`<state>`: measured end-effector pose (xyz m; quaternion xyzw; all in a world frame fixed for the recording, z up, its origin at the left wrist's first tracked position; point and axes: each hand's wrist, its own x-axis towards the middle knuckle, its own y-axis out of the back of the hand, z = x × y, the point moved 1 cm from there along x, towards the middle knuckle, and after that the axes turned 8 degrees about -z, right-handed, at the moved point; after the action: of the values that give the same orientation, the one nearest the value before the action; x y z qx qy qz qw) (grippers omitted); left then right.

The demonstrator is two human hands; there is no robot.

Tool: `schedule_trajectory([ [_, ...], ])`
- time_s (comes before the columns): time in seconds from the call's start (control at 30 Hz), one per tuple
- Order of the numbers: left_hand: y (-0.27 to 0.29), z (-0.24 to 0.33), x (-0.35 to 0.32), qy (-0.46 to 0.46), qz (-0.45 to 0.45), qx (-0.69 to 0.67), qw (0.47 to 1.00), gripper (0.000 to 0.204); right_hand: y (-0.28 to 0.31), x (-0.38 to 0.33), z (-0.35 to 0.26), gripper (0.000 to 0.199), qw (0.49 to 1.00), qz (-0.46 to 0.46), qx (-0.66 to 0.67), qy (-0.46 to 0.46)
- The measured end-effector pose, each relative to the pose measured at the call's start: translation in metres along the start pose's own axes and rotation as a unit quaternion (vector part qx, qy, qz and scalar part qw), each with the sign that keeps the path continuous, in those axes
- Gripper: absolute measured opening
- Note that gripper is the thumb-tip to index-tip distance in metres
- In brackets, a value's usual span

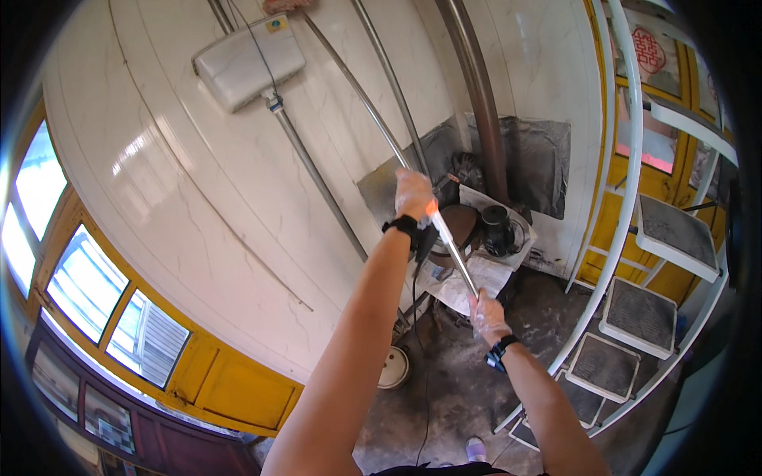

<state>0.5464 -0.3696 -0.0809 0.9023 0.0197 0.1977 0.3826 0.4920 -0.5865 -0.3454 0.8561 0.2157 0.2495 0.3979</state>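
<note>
A long silvery pole [452,247] runs slantwise up the wall, with a pinkish fluffy head [286,5] at its far end, partly cut off by the top edge. My left hand [414,194] wraps round the pole at mid-length, just above an orange collar [432,208]. Lower down, my right hand [487,316] grips it near the bottom end. Both hands appear to wear thin clear gloves, and each wrist carries a dark band. The fluffy head is up by a white wall tank [250,67]; whether it touches the wall I cannot tell.
Below the pole stands a round brown stove [454,226] with a black pot-like object [498,230] and paper sheets [476,282] around it. A brown flue pipe [481,95] rises behind. On the right is a stepladder [639,317]; a pale round container [394,369] sits on the floor.
</note>
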Motion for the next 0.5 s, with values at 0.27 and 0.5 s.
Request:
schedule_trajectory([
  [0.27, 0.029, -0.074, 0.081, 0.254, -0.008, -0.534, 0.806, 0.039, 0.062, 0.069, -0.043, 0.04, 0.992, 0.106, -0.005, 0.064],
  [0.5, 0.03, -0.089, 0.094, 0.241, -0.06, -0.492, 0.834, 0.044, 0.053, 0.057, -0.075, 0.042, 0.995, 0.065, 0.063, 0.042],
])
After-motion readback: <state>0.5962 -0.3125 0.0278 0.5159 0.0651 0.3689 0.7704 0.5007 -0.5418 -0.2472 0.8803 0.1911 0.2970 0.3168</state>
